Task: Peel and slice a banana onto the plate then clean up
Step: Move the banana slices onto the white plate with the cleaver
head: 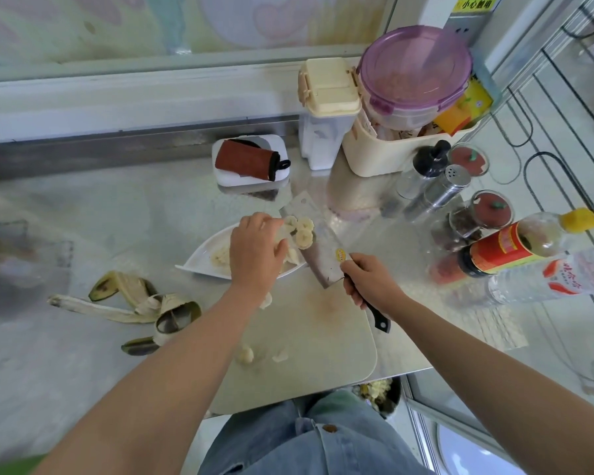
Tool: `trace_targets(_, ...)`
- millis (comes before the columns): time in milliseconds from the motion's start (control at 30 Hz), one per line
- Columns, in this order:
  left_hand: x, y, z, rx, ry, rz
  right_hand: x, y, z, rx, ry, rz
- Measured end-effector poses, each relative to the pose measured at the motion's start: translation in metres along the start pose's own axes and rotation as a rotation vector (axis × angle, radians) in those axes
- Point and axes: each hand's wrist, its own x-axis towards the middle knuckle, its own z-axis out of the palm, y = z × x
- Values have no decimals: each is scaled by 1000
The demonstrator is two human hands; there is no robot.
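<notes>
While slices (304, 231) ride the cleaver (324, 255), the plate (198, 255) holds others.

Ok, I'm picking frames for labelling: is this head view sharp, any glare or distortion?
Head view: wide-angle bending toward the edges; the steel counter mirrors the cream bin with mild glare; cleaver and banana slices are reasonably sharp; far background looks blurry.

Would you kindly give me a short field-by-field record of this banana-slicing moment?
right hand: grips the cleaver handle
cleaver: blade over the plate edge, carrying banana slices
left hand: touches those slices
plate: white, already holds some banana
cutting board: a few banana bits left
banana peel: on the counter, left of the cutting board
</notes>
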Motion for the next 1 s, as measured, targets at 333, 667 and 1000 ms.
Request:
trace_targets(333,-12,1,21,179,-229,406,0,-5,-1,151,-70,48)
trace_targets(667,-9,-3,9,130,-130,303,-7,2,-13,175,-84,54)
trace_targets(1000,-18,-6,21,163,-298,160,-14,12,-26,169,-58,52)
